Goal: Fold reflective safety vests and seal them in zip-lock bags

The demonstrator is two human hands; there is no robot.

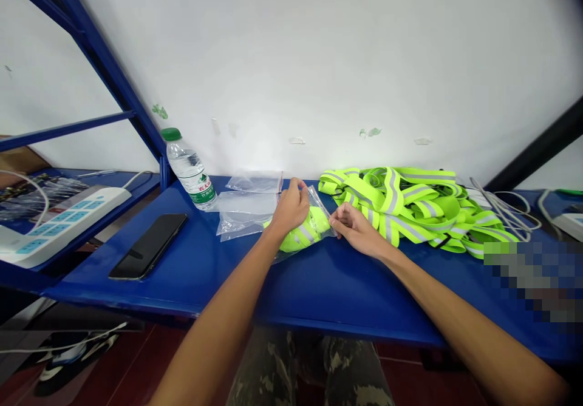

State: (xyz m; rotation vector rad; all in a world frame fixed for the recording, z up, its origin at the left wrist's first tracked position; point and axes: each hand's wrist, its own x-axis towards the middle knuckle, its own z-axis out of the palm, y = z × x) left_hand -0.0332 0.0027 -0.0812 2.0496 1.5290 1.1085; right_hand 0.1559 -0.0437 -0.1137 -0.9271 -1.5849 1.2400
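Observation:
A clear plastic zip bag (324, 203) lies tilted on the blue shelf, with a folded neon-yellow reflective strap (306, 231) inside it. My left hand (293, 204) pinches the bag's open-side edge at its far end. At the near end of that same edge, my right hand (351, 226) grips the bag between thumb and fingers. Just right of my hands sits a tangled heap of neon-yellow reflective straps (410, 203) with grey stripes. Flat, clear plastic bags (243, 203) lie to the left, partly overlapping.
A water bottle (191, 172) with a green cap stands at the back left. In front of it lies a black phone (149, 246). Further left is a white power strip (68, 224). White cables (507, 209) lie right of the heap. The blue shelf's front edge (346, 328) runs before my legs.

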